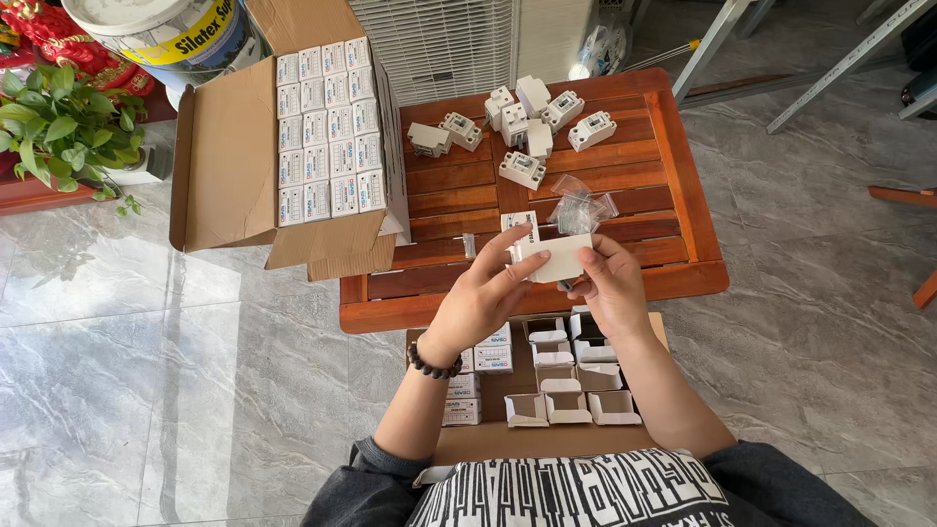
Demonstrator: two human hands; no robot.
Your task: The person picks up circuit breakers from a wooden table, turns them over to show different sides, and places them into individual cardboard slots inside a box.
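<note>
Both of my hands hold one small white carton above the front edge of the low wooden slat table. My left hand, with a dark bead bracelet at the wrist, grips its left side with the fingers on top. My right hand closes around its right end. Small clear plastic bags lie on the table just beyond the carton. Several white plastic devices are scattered at the table's far side.
An open cardboard box packed with several rows of small white cartons rests on the table's left end. Another cardboard box on my lap holds open empty cartons and some closed ones. A potted plant and a paint bucket stand far left.
</note>
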